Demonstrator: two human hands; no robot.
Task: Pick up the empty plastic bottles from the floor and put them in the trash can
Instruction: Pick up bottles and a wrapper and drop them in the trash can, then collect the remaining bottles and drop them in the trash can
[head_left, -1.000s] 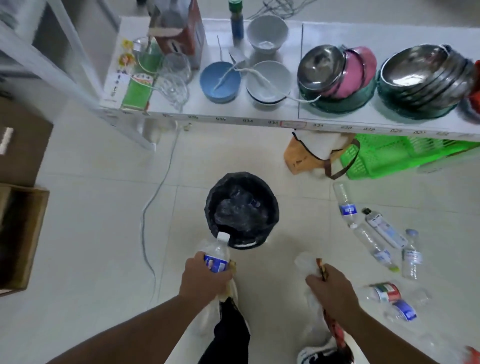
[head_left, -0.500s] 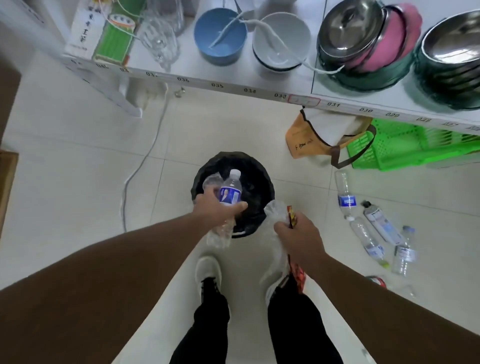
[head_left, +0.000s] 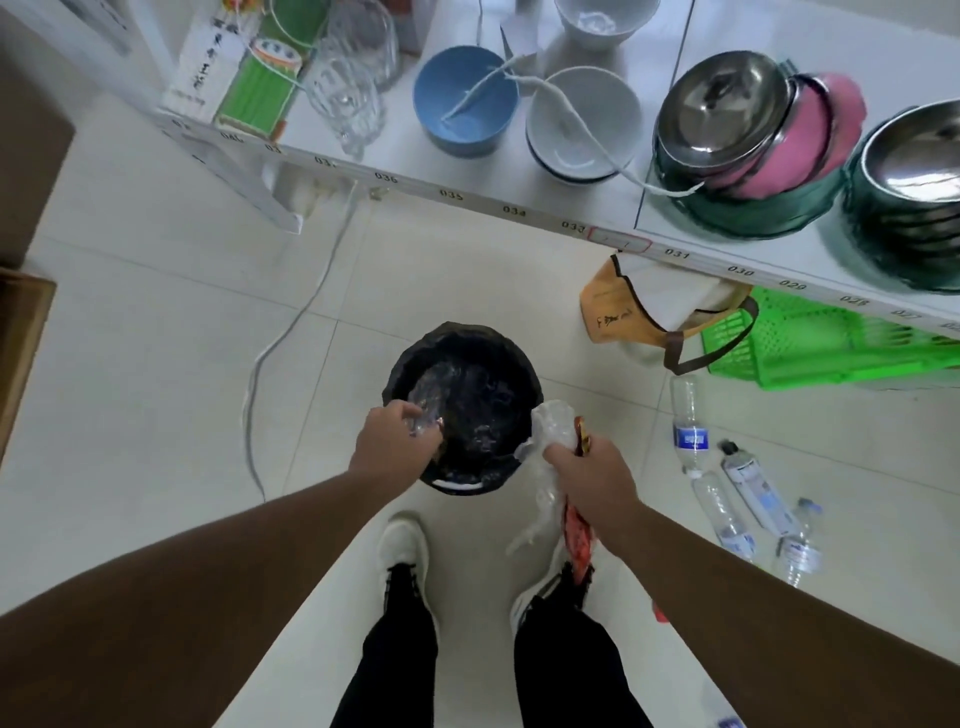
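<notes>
Left hand (head_left: 392, 447) fingers pinch clear bottle (head_left: 423, 423) over trash can (head_left: 511, 364) — right hand (head_left: 592, 475) grips another.

We see L hand (head_left: 396, 444) over black-lined trash can (head_left: 462, 343), fingers curled on clear plastic at rim. R hand (head_left: 592, 475) grips crumpled clear bottle (head_left: 553, 426) w/ red wrapper (head_left: 577, 540). Four bottles (head_left: 688, 426) on floor (head_left: 156, 338) at right.

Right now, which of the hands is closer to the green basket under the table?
The right hand. It is beside the trash can, on the basket's side, gripping crumpled plastic. The left hand is over the can's opposite edge, farther from the green basket.
</notes>
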